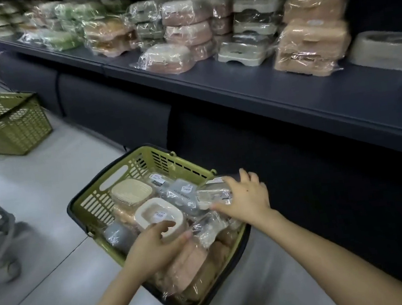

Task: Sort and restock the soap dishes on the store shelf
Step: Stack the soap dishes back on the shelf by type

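Head: basket (94,204) of soap dishes (131,191); left hand (153,248) pinches cream dish (151,210), right hand (246,197) grips wrapped dish (213,194).

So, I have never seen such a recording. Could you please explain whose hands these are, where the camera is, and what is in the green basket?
There is no machine here. A person works with two bare hands, and the single picture comes from a camera worn on the head, looking forward and down.

On the floor stands a green basket full of soap dishes, most of them in clear wrap. The left hand grips the near edge of a cream dish. The right hand holds a wrapped dish over the basket.

Behind is a dark shelf with stacks of wrapped dishes. A second basket stands further left.
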A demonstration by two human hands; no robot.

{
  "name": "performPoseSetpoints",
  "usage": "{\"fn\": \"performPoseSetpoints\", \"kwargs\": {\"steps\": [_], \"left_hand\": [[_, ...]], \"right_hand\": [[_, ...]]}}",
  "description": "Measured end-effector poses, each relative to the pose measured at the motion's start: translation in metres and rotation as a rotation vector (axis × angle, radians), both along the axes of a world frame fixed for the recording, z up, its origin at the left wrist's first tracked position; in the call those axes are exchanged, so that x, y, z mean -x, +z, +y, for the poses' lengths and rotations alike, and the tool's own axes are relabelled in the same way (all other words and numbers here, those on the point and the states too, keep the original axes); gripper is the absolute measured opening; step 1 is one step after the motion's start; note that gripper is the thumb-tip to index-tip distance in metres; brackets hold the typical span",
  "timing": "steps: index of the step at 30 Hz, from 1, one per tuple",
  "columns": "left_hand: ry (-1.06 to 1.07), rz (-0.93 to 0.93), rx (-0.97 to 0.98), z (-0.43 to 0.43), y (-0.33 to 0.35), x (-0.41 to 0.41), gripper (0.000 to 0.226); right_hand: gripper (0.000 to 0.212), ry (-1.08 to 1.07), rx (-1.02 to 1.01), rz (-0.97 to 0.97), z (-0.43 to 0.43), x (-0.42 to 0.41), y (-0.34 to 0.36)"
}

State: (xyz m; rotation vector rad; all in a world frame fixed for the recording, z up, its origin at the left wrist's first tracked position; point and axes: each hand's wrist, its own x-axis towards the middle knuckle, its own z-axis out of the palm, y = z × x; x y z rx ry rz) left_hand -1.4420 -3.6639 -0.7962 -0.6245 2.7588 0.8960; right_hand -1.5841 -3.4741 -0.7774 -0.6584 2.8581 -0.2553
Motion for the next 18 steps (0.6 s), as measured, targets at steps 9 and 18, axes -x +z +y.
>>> {"fn": "performPoseSetpoints", "kwargs": {"steps": [9, 18], "left_hand": [[-0.074, -0.363, -0.439, 0.012, 0.01, 0.0, 0.054], [0.051, -0.296, -0.476, 0.018, 0.012, -0.005, 0.099]], "right_hand": [[0.059, -0.048, 0.228, -0.086, 0.013, 0.008, -0.01], [0.053, -0.097, 0.478, -0.063, 0.041, 0.001, 0.016]]}}
